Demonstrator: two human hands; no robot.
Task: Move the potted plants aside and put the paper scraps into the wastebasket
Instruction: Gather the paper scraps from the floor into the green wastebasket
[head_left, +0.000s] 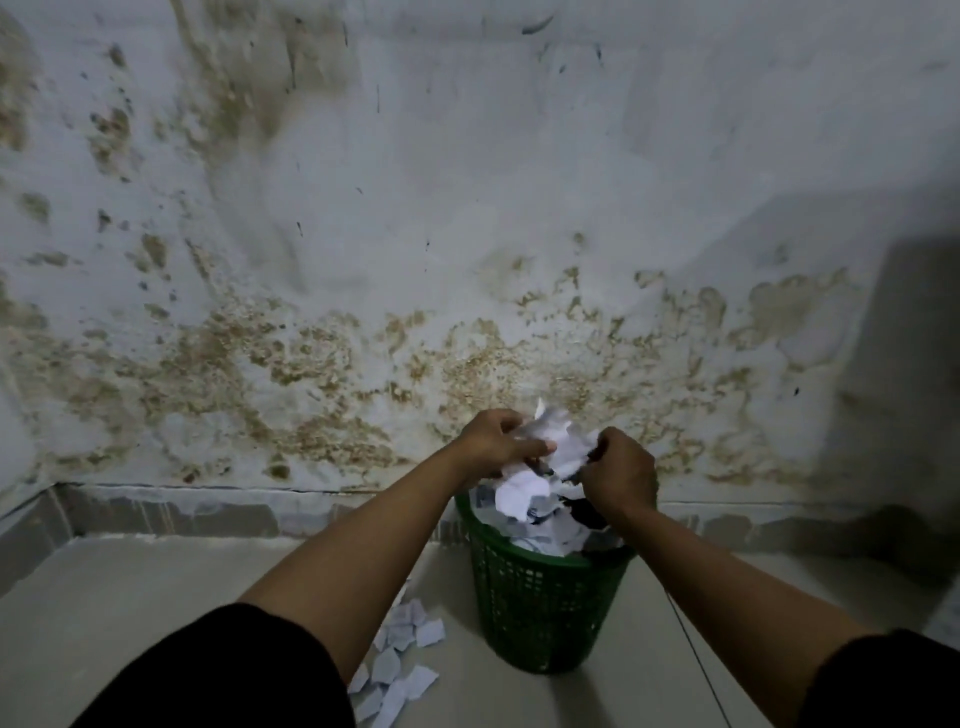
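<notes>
Both hands are up over the green mesh wastebasket (540, 603), which stands on the pale floor (156, 597) close to the wall. The left hand (493, 441) has its fingers curled into a crumpled bunch of white paper scraps (550, 447), thumb pressed across the front of it. The right hand (621, 470) grips the same bunch from the other side, fingers bent inward and knuckles facing the camera. The bunch sits between the two hands, right above the basket's opening.

The basket is heaped: torn white paper (545, 525) rises above the rim, some pieces showing dark print, with a dark patch on the right side of the heap that I can't identify. One larger white piece hangs from the held bunch down onto the heap.

Down on the floor, more loose scraps (400, 660) lie scattered to the left of the basket, partly hidden behind the left forearm. A thin dark line runs across the floor to the right of the basket; whether it is a cord or a tile joint is unclear.

Black sleeves (218, 675) cover both upper arms at the bottom edge. Behind everything, the whitish wall (467, 208) is blotched with brown stains and flaking paint. A deep shadow fills the right side.
</notes>
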